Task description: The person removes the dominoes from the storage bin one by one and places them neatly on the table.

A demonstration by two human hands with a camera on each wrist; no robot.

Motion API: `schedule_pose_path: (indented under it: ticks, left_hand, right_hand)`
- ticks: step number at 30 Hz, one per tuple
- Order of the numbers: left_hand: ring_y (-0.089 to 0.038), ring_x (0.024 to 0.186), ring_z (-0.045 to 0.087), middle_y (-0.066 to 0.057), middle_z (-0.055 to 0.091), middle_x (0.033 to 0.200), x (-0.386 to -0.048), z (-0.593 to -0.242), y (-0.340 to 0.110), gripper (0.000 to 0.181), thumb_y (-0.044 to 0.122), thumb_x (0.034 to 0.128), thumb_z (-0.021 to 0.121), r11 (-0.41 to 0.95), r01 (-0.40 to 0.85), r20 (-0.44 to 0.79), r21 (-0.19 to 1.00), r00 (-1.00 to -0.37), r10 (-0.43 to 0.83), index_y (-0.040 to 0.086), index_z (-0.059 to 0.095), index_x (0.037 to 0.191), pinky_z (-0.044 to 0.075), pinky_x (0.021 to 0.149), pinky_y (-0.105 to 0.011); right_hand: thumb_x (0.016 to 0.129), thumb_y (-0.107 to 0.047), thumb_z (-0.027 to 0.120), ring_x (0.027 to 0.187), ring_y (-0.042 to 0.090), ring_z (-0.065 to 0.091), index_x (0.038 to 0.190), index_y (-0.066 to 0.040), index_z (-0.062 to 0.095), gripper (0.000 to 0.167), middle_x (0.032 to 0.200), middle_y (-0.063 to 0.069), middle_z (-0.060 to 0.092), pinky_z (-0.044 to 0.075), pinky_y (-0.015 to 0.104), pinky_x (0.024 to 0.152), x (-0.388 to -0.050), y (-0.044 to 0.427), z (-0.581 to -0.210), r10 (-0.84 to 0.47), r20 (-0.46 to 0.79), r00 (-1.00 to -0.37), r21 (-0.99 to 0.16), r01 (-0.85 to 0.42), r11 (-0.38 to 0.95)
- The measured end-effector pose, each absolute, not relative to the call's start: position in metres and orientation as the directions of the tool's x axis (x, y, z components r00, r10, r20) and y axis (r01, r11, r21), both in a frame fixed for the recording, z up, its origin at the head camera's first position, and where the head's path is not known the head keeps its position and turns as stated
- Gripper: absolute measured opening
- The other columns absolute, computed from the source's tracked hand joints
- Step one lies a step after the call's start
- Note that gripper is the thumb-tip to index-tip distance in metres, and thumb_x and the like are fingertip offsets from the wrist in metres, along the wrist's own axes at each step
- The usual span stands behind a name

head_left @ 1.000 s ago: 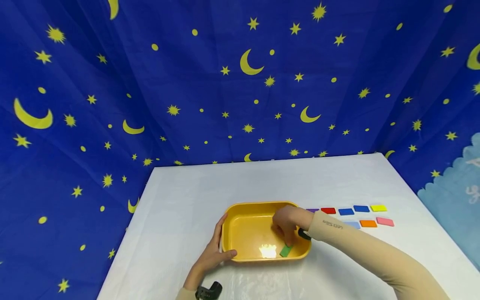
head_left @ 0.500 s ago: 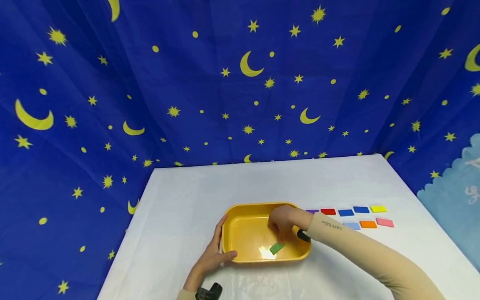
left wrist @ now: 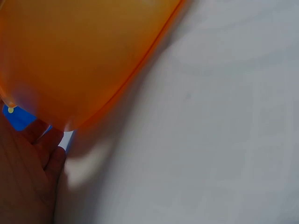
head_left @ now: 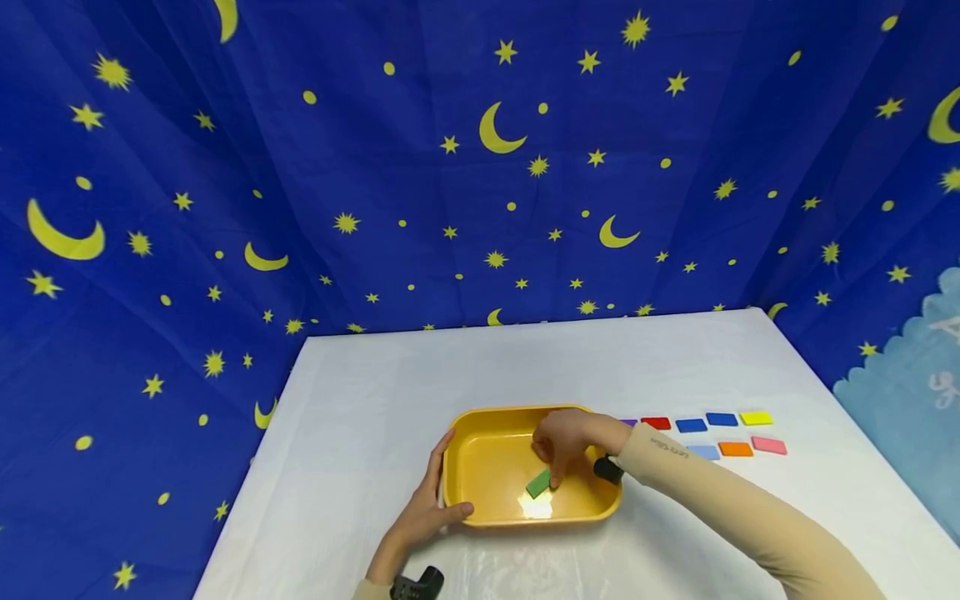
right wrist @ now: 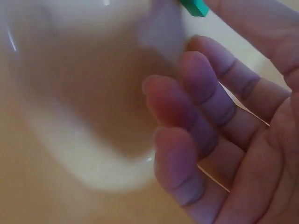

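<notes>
A yellow plastic tub (head_left: 491, 467) stands on the white table. My left hand (head_left: 429, 504) holds its left end, with the thumb over the front rim and the fingers along the side. In the left wrist view the fingertips of my left hand (left wrist: 35, 158) touch the tub's outer wall (left wrist: 84, 56). Inside the tub, my right hand (head_left: 564, 440) pinches a small flat green block (head_left: 537, 484) low over the floor. The right wrist view shows that green block (right wrist: 196, 6) at the top edge, beside my right hand's curled fingers (right wrist: 175, 156); the pinch itself is partly out of frame.
Right of the tub lie flat coloured blocks in two rows: red (head_left: 656, 423), two blue (head_left: 692, 426), yellow (head_left: 756, 418), light blue (head_left: 703, 452), orange (head_left: 736, 449), pink (head_left: 769, 445) and a partly hidden purple one (head_left: 628, 422). A blue star-print curtain (head_left: 420, 183) hangs behind the table (head_left: 360, 400).
My right hand has moved left inside the tub, and the green block has shifted left and slightly away from the front wall. My left hand and the tub stay in place.
</notes>
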State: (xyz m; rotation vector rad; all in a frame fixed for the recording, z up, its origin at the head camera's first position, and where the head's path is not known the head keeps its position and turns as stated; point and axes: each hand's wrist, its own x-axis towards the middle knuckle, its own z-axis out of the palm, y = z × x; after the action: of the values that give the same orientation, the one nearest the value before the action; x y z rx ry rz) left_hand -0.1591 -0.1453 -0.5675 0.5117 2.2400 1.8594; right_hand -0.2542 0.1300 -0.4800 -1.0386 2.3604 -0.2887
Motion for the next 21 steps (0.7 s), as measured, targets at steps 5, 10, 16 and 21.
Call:
schedule_pose_path:
  ticks: [5, 10, 16, 21]
  left_hand:
    - [-0.027, 0.138, 0.016, -0.008, 0.010, 0.157, -0.159, -0.565, -0.145, 0.104, 0.010, 0.0764, 0.076, 0.147, 0.134, 0.069, 0.980, -0.922, 0.380, 0.029, 0.009, 0.153, 0.014, 0.106, -0.057]
    - [-0.032, 0.137, 0.018, -0.016, 0.011, 0.156, -0.153, -0.543, -0.142, 0.102, 0.010, 0.0773, 0.075, 0.148, 0.134, 0.065, 0.980, -0.916, 0.396, 0.016, 0.008, 0.153, 0.016, 0.105, -0.058]
    - [-0.031, 0.137, 0.018, -0.014, 0.011, 0.156, -0.153, -0.544, -0.142, 0.102, 0.011, 0.0768, 0.075, 0.147, 0.133, 0.067, 0.980, -0.920, 0.386, 0.021, 0.009, 0.153, 0.015, 0.105, -0.058]
    - [-0.033, 0.138, 0.018, -0.017, 0.010, 0.156, -0.150, -0.535, -0.141, 0.100, 0.010, 0.0773, 0.074, 0.140, 0.124, 0.060, 0.982, -0.918, 0.393, 0.015, 0.009, 0.153, 0.015, 0.105, -0.058]
  right_hand:
    - [0.061, -0.027, 0.090, 0.056, 0.005, 0.039, 0.068, -0.012, 0.060, 0.035, 0.059, -0.012, 0.046, 0.034, 0.021, 0.056, -0.251, 0.127, -0.483, -0.724, -0.411, -0.554, -0.384, -0.615, 0.689]
    - [0.060, -0.028, 0.091, 0.056, 0.005, 0.042, 0.065, -0.015, 0.060, 0.034, 0.059, -0.012, 0.049, 0.037, 0.022, 0.057, -0.248, 0.122, -0.487, -0.680, -0.431, -0.594, -0.320, -0.603, 0.730]
    - [0.060, -0.026, 0.091, 0.056, 0.006, 0.045, 0.063, -0.017, 0.061, 0.032, 0.059, -0.011, 0.052, 0.039, 0.023, 0.057, -0.247, 0.120, -0.487, -0.666, -0.428, -0.611, -0.315, -0.590, 0.744]
    - [0.059, -0.025, 0.091, 0.055, 0.005, 0.043, 0.061, -0.019, 0.059, 0.033, 0.057, -0.011, 0.051, 0.037, 0.023, 0.056, -0.246, 0.121, -0.489, -0.664, -0.443, -0.603, -0.322, -0.584, 0.745]
